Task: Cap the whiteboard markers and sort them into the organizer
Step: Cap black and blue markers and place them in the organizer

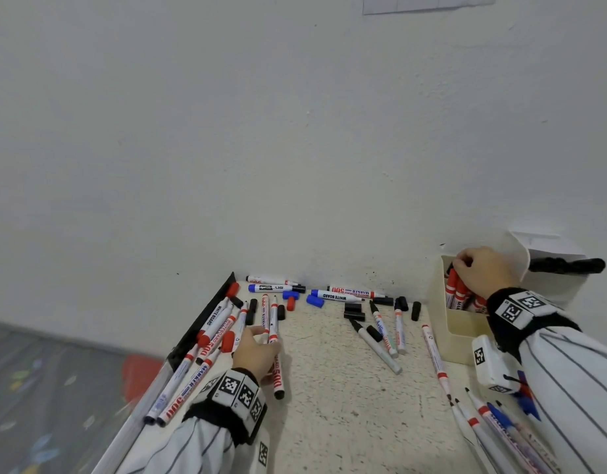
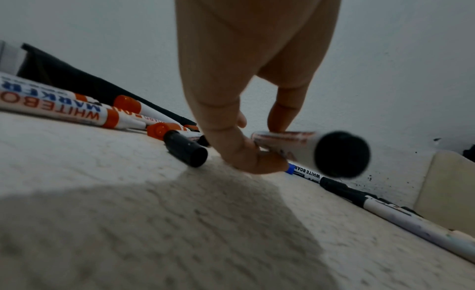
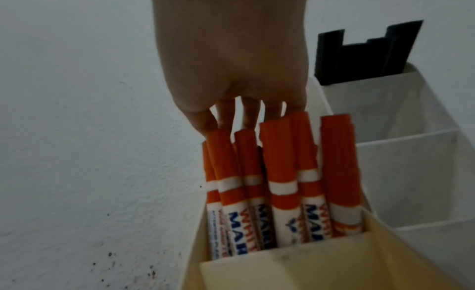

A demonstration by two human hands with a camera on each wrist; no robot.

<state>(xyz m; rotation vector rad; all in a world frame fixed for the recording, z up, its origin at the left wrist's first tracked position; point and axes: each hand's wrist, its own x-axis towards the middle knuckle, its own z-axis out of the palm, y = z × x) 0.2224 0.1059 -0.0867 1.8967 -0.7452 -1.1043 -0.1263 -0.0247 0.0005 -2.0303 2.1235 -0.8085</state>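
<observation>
Two hands at work, well apart. Left hand (image 1: 255,350), low on the table, pinches a white-barrelled marker (image 2: 287,146) between thumb and fingers; left wrist view shows its round black end cap (image 2: 342,154) blurred and pointing at the camera, red print on the barrel. Just beside the thumb lies a loose black cap (image 2: 186,151), a short open tube, and a loose red cap (image 2: 160,129) touches it. Left of the hand, a fan of red-banded markers (image 1: 213,331) lies against a black strip (image 1: 206,313) along the table edge.

Right hand (image 1: 483,270) reaches down into the cream plastic organizer (image 1: 462,333). Fingers (image 3: 226,113) are bent over the tops of the red-capped markers (image 3: 282,162) standing upright in the rear compartment; whether they grip one or only touch, cannot tell. Caps smooth, cylindrical, packed side by side. Front compartment (image 3: 270,270) shows bare cream walls. Beside it a white divided holder (image 3: 406,172) carries a black foam block (image 3: 367,52).

Table surface (image 1: 329,388) is off-white, rough and pitted. Along the back wall: blue-ended markers (image 1: 336,295), loose blue caps (image 1: 314,300), scattered black caps (image 1: 355,311). Centre: thin black-tipped markers (image 1: 380,345), uncapped. Near right corner: more slim uncapped pens (image 1: 483,419), red and blue bands.
</observation>
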